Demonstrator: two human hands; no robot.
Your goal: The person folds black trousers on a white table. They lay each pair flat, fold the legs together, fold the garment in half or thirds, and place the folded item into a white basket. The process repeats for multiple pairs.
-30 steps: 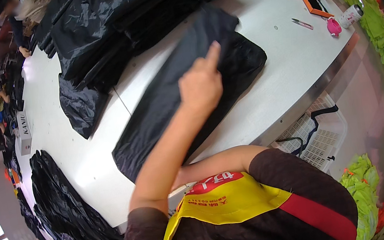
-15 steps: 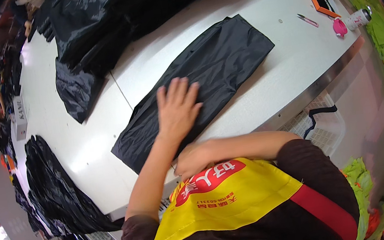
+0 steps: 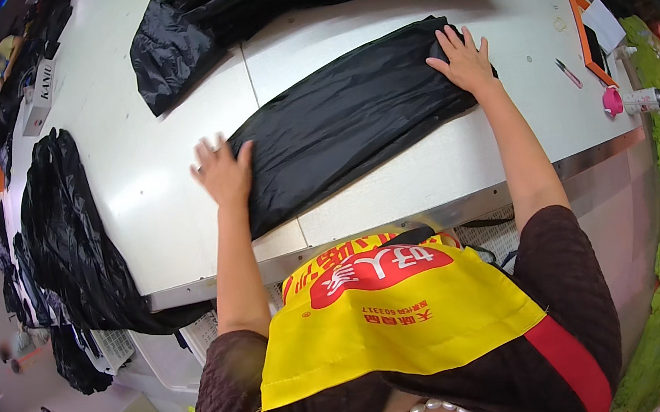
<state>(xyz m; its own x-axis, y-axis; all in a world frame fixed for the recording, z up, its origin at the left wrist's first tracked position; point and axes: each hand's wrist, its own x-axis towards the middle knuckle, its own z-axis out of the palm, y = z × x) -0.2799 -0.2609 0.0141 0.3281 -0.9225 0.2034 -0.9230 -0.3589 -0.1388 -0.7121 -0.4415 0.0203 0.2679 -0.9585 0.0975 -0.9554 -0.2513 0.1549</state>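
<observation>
A long, flat, folded piece of shiny black fabric (image 3: 353,127) is laid slantwise across the smooth white tabletop (image 3: 172,220). Smoothing seems to be in hand; for the next move, both ends would need to be secured evenly. Nothing is grasped: the right hand (image 3: 466,64) is splayed on the right end, the left hand (image 3: 224,174) splayed at the left edge. Half a second earlier, the left palm is placed mid-fabric, the right drawn in bodyward.
</observation>
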